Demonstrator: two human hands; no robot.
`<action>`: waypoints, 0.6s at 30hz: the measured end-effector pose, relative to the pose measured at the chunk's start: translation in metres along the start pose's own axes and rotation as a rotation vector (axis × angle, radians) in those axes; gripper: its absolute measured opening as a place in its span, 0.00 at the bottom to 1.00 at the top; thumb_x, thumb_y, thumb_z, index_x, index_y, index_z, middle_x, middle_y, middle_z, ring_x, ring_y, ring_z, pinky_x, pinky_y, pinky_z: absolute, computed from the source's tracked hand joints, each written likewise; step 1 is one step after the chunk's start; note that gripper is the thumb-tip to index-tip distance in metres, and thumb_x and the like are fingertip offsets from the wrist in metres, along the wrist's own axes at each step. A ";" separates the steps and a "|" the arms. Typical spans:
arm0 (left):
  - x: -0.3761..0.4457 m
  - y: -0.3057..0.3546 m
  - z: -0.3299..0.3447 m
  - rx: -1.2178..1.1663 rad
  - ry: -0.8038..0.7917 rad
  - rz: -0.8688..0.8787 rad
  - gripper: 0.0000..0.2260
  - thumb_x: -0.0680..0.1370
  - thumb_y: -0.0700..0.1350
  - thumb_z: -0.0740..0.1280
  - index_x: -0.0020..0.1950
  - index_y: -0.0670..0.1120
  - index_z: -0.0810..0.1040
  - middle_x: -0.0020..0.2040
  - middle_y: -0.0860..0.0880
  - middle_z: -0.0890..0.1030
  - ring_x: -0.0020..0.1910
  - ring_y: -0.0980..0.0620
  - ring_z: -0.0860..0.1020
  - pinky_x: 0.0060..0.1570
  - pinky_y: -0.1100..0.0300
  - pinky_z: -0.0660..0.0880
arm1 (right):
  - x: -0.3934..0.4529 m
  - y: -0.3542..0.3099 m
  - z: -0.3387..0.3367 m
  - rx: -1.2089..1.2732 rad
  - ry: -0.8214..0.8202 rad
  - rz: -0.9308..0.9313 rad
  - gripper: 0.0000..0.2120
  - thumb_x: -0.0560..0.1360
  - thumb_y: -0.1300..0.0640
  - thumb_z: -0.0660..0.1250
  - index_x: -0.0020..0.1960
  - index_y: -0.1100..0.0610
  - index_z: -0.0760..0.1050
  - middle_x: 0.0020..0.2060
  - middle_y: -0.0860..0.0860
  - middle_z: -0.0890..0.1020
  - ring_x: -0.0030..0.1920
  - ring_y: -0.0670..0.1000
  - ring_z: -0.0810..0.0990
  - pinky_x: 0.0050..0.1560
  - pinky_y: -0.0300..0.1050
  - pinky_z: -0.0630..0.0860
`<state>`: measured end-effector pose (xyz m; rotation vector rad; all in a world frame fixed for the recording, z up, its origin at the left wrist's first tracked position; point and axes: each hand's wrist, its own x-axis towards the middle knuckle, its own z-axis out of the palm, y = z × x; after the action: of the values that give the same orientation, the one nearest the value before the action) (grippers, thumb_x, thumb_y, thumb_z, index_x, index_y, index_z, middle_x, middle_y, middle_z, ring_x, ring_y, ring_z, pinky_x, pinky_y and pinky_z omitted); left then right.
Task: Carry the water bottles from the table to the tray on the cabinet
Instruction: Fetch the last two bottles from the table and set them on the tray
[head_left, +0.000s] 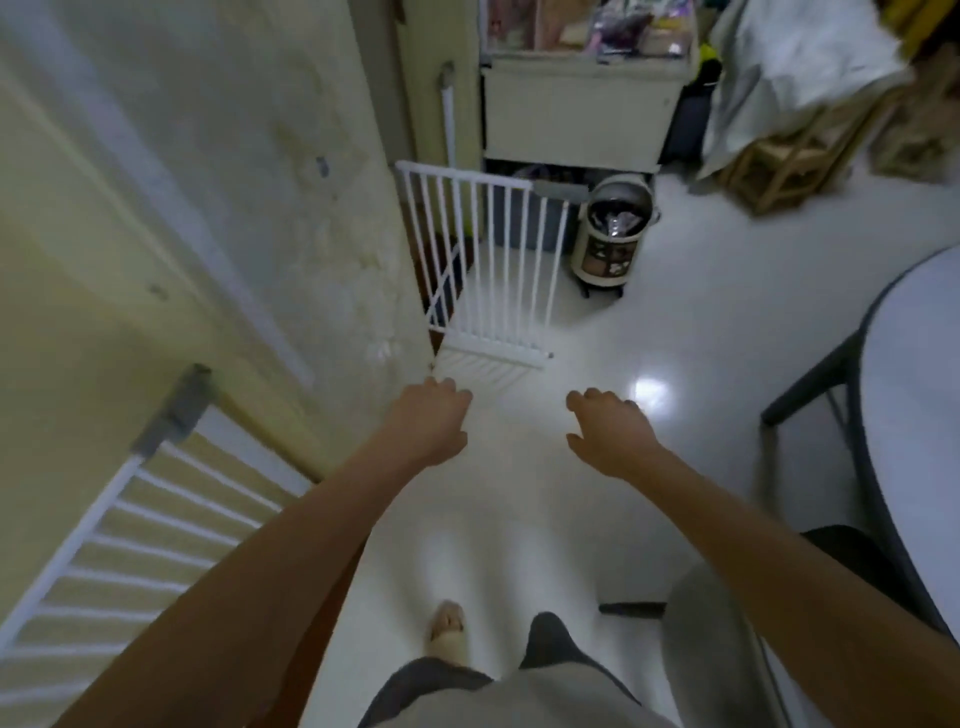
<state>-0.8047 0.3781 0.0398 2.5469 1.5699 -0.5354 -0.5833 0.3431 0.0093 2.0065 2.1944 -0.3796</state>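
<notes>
Both bare hands, left hand (434, 423) and right hand (610, 434), reach forward empty with fingers loosely curled, probably mid-walk between loads. The round pale-topped bench (919, 415) sits at frame right; no water bottles or tray are visible.

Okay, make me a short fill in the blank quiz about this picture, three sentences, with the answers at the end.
1. Both the left hand and the right hand are ____, holding no bottle.
2. The round table lies to the person's ____ side.
3. The gate standing ahead on the floor is ____ in colour.

Missing words: empty; right; white
</notes>
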 end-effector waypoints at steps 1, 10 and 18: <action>0.029 -0.003 -0.014 0.030 0.012 0.058 0.19 0.79 0.50 0.61 0.68 0.43 0.69 0.63 0.42 0.73 0.61 0.42 0.72 0.57 0.51 0.70 | 0.014 0.009 -0.009 0.012 0.014 0.056 0.19 0.79 0.51 0.61 0.67 0.57 0.67 0.60 0.55 0.75 0.60 0.56 0.75 0.59 0.50 0.71; 0.258 0.097 -0.096 0.134 0.039 0.578 0.17 0.78 0.49 0.62 0.65 0.43 0.72 0.61 0.43 0.74 0.59 0.43 0.72 0.54 0.53 0.70 | 0.065 0.164 -0.028 0.177 0.057 0.568 0.19 0.79 0.51 0.61 0.67 0.58 0.68 0.62 0.56 0.75 0.60 0.57 0.74 0.60 0.51 0.72; 0.410 0.236 -0.164 0.207 0.072 0.801 0.18 0.79 0.48 0.62 0.67 0.44 0.70 0.63 0.44 0.73 0.62 0.43 0.71 0.55 0.53 0.70 | 0.091 0.331 -0.046 0.276 0.056 0.866 0.19 0.78 0.51 0.61 0.66 0.58 0.68 0.63 0.58 0.74 0.63 0.59 0.73 0.62 0.53 0.70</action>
<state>-0.3911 0.6590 0.0275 3.0464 0.4068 -0.5109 -0.2606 0.4684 -0.0005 2.8685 1.1296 -0.5077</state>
